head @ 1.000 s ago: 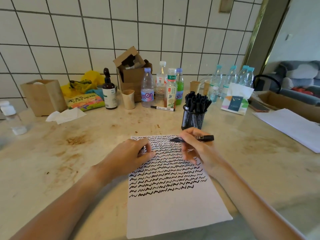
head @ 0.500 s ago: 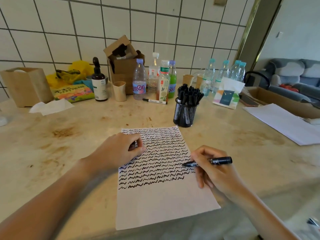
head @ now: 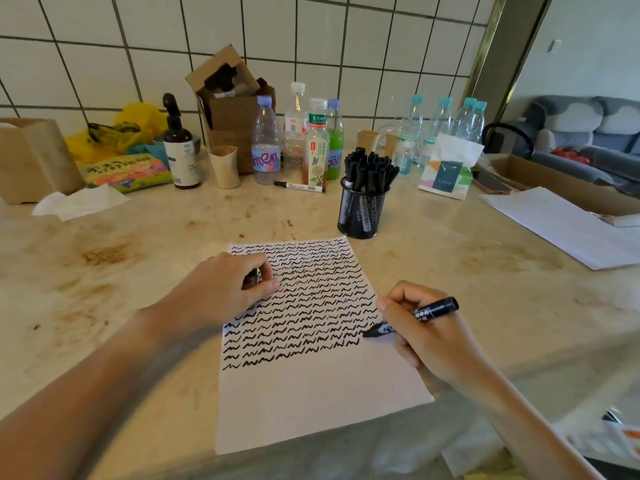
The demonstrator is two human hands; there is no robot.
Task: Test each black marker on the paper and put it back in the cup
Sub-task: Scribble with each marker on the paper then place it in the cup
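Paper (head: 311, 403): lay flat on the stained countertop (head: 138, 237), its upper two thirds filled with rows of black squiggles, the lower third blank.
Right hand (head: 433, 337): gripped a black marker (head: 415, 317) in a writing hold at the paper's right edge; the tip touched the paper at the end of one of the lower squiggle rows, and the marker's rear end pointed up and to the right.
Left hand (head: 225, 292): rested on the paper's upper left part with fingers curled around a small dark thing, likely the marker's cap, though that could not be told for sure.
Cup (head: 362, 213): a black mesh cup stood upright just beyond the paper's top right corner, packed with black markers (head: 369, 169).
Loose marker (head: 299, 186): a white-barrelled one lay beyond the paper, left of the cup, in front of the bottles (head: 294, 133).
Spare sheets (head: 561, 226): lay well to the right of the paper.
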